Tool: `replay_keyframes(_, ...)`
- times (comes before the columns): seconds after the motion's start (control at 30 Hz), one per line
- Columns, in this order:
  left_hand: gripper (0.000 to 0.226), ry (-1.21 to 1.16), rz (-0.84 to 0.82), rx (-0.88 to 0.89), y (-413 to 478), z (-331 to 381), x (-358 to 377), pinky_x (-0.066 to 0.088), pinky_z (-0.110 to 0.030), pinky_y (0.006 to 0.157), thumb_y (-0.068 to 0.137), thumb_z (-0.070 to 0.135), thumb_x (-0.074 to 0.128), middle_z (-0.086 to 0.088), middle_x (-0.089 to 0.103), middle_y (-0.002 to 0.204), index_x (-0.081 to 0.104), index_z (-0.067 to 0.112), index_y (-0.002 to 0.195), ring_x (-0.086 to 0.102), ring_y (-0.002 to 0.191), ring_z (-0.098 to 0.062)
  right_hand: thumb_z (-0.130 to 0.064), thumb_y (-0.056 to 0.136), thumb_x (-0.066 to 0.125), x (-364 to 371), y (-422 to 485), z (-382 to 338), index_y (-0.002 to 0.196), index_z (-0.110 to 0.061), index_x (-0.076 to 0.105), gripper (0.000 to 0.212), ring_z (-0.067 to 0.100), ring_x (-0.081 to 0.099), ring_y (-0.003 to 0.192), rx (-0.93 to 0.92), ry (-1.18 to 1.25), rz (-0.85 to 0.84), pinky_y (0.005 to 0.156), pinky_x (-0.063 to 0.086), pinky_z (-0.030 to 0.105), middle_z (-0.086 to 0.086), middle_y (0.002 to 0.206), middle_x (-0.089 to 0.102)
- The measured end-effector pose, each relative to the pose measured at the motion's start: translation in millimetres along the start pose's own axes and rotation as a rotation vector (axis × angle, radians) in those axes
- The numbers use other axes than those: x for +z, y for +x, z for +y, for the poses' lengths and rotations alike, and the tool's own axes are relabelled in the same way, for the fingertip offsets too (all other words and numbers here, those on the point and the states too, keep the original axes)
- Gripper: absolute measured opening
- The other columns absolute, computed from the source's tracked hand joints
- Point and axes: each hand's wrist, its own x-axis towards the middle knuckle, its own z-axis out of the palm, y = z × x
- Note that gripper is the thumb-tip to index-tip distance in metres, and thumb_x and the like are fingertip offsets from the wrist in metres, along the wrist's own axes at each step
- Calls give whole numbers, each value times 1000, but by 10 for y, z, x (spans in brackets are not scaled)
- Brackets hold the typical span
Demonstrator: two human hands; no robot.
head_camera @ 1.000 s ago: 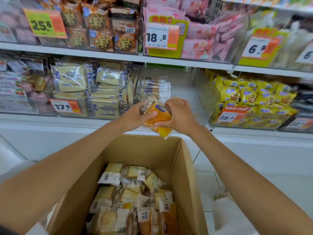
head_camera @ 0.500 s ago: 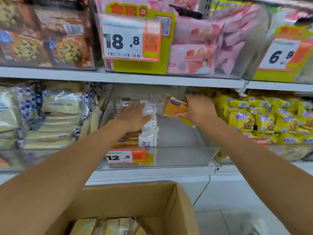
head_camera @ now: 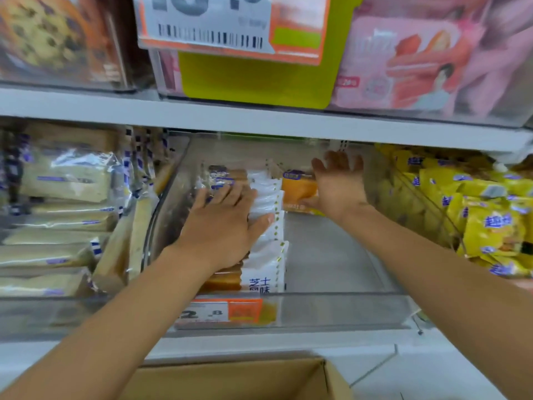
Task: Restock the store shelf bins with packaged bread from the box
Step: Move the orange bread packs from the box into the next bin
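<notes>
A clear plastic shelf bin [head_camera: 331,310] holds a row of bread packs [head_camera: 266,255] with white ends along its left side. My left hand [head_camera: 225,229] lies flat on top of that row, fingers straight. At the back of the bin stands an orange bread pack [head_camera: 297,192]. My right hand [head_camera: 337,183] is against its right side with fingers spread and straight, thumb under the pack's lower edge. The cardboard box [head_camera: 245,379] shows only its top rim at the bottom of the view; its contents are hidden.
The right part of the bin floor [head_camera: 326,255] is bare. Pale bread packs [head_camera: 63,180] fill the bin to the left, yellow packs [head_camera: 490,215] the bin to the right. The upper shelf [head_camera: 259,122] hangs low over the bin, with a price tag [head_camera: 230,24] above.
Both hands went from above the box into the bin. The right hand carried the orange pack to the back and its fingers have opened; the left hand settled flat on the pack row.
</notes>
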Motion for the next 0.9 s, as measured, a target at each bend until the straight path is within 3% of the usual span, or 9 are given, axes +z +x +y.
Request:
replay_keyframes(0.1,75,9,2,-7,2,10,0,-3,-49,122,94,69,6,2,-3,166,4,30,158,-3,153,-15,-55,71,77,-5,16,-42,129,-20,46,75,36,34,129,105,134,-100,97,41,45,14,138,37)
replay_keyframes(0.23,76,9,5,-11,7,7,0,-3,-49,122,93,69,5,2,-2,166,4,30,157,-3,153,-15,-43,65,86,27,11,-67,133,-18,48,81,33,31,131,114,461,-71,102,43,38,12,145,28)
replay_keyframes(0.33,76,10,5,-6,-3,15,0,-3,-49,122,93,69,5,2,-2,166,4,29,158,-3,153,-15,-50,64,84,53,-38,-2,131,-17,39,87,37,24,136,288,381,-90,99,44,40,15,151,17)
replay_keyframes(0.4,76,10,0,-5,-2,14,-1,-3,-49,122,93,69,6,2,-2,166,4,29,158,-3,153,-15,-43,65,87,51,-14,-14,134,-17,34,91,38,36,130,334,446,-117,93,46,37,18,148,17)
replay_keyframes(0.53,75,14,-8,-18,3,14,-3,-4,-48,123,94,68,6,2,-2,166,3,30,158,-3,153,-15,-22,59,84,136,-27,-87,144,-23,35,99,21,37,132,259,845,-80,102,43,27,9,146,22)
replay_keyframes(0.6,75,16,-8,-18,4,20,-3,-4,-48,123,94,68,6,2,-2,166,3,30,158,-3,153,-15,-21,56,81,164,-82,-42,145,-25,37,99,16,33,132,225,922,-74,107,41,30,7,148,21)
replay_keyframes(0.7,74,1,6,-9,4,10,-9,-4,-48,123,95,68,8,3,0,166,5,29,158,-2,153,-15,-8,70,81,80,-145,45,150,-32,29,98,13,20,144,213,942,-120,102,32,14,6,158,9)
replay_keyframes(0.8,74,-27,4,-11,32,-2,-1,-5,-47,123,95,68,12,3,-1,166,5,29,158,-2,153,-15,-14,76,79,-96,-277,46,151,-40,23,98,20,6,151,239,886,-171,115,28,25,5,163,-8)
replay_keyframes(0.9,76,-113,6,-1,27,-4,-60,-1,-46,124,96,67,18,-2,-6,166,4,26,158,-5,153,-19,-19,83,74,-380,-492,-50,152,-31,27,84,27,20,148,226,884,-196,116,28,31,10,161,7)
